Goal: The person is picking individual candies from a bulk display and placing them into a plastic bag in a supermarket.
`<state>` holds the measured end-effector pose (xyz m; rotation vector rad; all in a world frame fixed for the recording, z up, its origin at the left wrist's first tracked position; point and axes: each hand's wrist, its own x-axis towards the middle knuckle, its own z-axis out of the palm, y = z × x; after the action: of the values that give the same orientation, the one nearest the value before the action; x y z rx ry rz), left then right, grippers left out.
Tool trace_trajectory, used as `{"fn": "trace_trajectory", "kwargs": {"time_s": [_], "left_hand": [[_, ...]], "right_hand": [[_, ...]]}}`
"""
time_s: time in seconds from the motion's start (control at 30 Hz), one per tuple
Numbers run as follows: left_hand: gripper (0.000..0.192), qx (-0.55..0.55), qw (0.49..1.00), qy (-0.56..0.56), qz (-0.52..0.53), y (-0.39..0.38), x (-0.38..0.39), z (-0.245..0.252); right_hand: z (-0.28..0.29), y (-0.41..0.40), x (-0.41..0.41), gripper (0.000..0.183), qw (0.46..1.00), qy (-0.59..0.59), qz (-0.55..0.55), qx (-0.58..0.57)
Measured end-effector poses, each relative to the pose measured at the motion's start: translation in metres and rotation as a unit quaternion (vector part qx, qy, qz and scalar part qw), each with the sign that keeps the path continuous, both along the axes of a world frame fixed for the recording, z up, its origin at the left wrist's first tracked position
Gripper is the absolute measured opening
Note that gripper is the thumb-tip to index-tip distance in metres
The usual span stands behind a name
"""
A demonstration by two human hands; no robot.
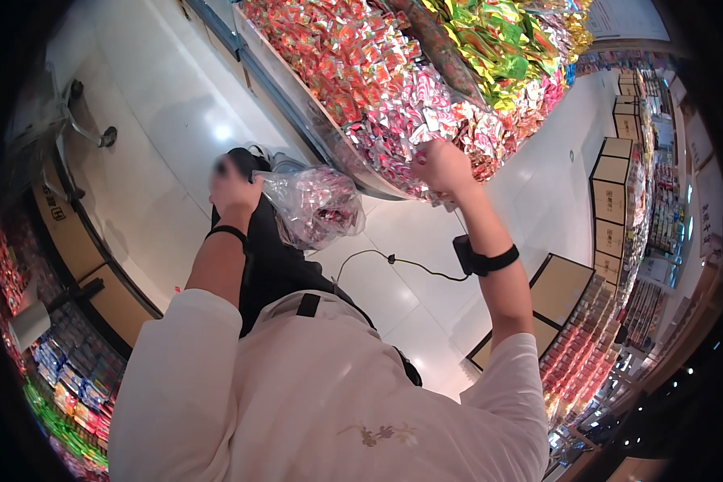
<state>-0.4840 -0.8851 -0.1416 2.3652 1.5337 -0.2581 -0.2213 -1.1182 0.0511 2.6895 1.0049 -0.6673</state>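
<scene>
My left hand [235, 190] grips the gathered neck of a clear plastic bag [319, 208], whose lower part bulges with pink and red wrapped sweets beside a tall display bin. Over the near corner of that bin, my right hand [443, 169] is curled among pink-and-white wrapped sweets [425, 99]; whether it holds any cannot be made out. A black device [467, 256] is strapped to my right wrist, with a thin cable running from it towards my waist.
Orange-red wrapped sweets [337, 48] fill the bin's left part, and green and yellow packets [500, 36] lie past a divider. Boxed display stands [611, 187] line the right side. A wheeled metal frame [96, 135] stands at the upper left, above a counter of packaged goods [75, 373].
</scene>
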Motion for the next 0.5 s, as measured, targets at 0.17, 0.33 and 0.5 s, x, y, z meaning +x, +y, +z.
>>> {"fn": "trace_trajectory", "kwargs": {"time_s": [0.17, 0.33, 0.5], "left_hand": [[0.091, -0.031, 0.999, 0.012, 0.012, -0.002, 0.003, 0.009], [0.093, -0.049, 0.998, 0.029, 0.034, -0.003, 0.006, 0.017], [0.093, -0.042, 0.998, -0.003, 0.037, -0.004, -0.001, 0.014]], "right_hand": [[-0.02, 0.038, -0.011, 0.025, 0.997, 0.007, -0.042, -0.06], [-0.035, 0.057, -0.002, 0.031, 0.991, 0.016, -0.06, -0.119], [-0.04, 0.058, 0.011, 0.04, 0.985, 0.004, -0.021, -0.171]]}}
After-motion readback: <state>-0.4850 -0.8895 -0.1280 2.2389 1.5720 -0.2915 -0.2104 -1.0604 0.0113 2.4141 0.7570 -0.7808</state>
